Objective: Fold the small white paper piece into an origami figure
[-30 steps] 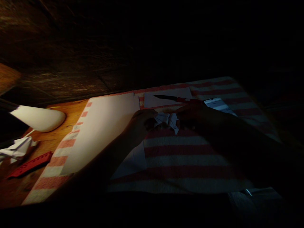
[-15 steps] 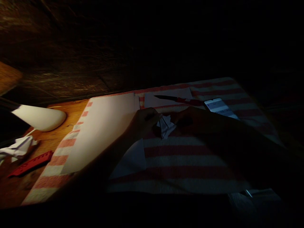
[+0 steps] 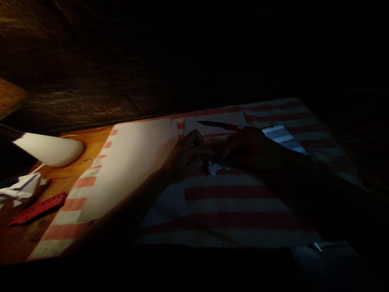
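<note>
A small piece of folded white paper point(image 3: 216, 167) is between my hands, its pointed corners showing below my fingers and the rest hidden. My left hand point(image 3: 185, 156) has its thumb and fingers bent and closed on the paper from the left. From the right, my right hand point(image 3: 247, 144) reaches over the paper with fingers pinched down on it. Deep shadow covers both hands, so the exact grip is hard to make out. Beneath them lies a red-and-white striped cloth point(image 3: 231, 219).
A knife point(image 3: 212, 124) lies on paper behind my hands, with a lit phone point(image 3: 285, 138) to the right. On the left are a large white sheet point(image 3: 130, 162), a white lamp point(image 3: 51, 150), a folded paper shape point(image 3: 22, 188) and a red toothed object point(image 3: 39, 209).
My fingers have come over the folded paper, which now shows less and sits slightly lower. My right hand has shifted up, covering part of the knife handle.
</note>
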Available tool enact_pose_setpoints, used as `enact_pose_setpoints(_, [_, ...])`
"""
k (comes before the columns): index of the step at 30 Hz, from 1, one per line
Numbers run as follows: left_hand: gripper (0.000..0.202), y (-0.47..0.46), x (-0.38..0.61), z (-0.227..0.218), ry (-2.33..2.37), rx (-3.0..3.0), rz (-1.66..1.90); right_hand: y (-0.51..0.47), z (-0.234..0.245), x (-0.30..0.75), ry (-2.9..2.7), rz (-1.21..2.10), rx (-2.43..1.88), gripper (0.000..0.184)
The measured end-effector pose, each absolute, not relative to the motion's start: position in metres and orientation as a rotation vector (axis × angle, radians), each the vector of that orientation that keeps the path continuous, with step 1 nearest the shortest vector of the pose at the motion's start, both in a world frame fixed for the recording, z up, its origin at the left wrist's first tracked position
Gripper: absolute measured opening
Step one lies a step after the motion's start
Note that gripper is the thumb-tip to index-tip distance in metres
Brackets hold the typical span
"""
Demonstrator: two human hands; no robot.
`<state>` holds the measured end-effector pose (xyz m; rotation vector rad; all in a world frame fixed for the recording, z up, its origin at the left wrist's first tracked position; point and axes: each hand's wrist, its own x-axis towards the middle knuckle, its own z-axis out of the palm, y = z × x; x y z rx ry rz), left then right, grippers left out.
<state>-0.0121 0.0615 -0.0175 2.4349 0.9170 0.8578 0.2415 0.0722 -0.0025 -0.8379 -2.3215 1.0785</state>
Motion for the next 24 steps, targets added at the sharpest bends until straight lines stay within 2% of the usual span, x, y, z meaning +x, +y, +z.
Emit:
enact_pose_setpoints(3, [0.037, 0.060, -0.010, -0.019, 0.872, 2.501, 0.810, 0.069, 0.000, 0.241, -2.421, 1.093, -0.795, 0.026])
enact_pose_setpoints(9, [0.042, 0.062, -0.014, -0.017, 1.106, 2.211, 1.241, 0.062, 0.010, 0.241, -2.611, 0.964, -0.786, 0.031])
enact_pose_setpoints(13, [0.037, 0.065, -0.018, -0.019, 1.228, 2.094, 1.331, 0.058, 0.014, 0.241, -2.557, 0.940, -0.818, 0.043])
enact_pose_setpoints(17, [0.035, 0.068, -0.020, -0.022, 1.261, 2.011, 1.345, 0.055, 0.017, 0.240, -2.751, 0.859, -0.818, 0.034])
enact_pose_setpoints(22, [0.033, 0.074, -0.023, -0.029, 1.256, 1.863, 1.426, 0.049, 0.026, 0.238, -2.743, 0.754, -0.915, 0.048])
enact_pose_setpoints(24, [0.032, 0.076, -0.024, -0.032, 1.268, 1.839, 1.443, 0.044, 0.030, 0.236, -2.820, 0.694, -0.876, 0.047])
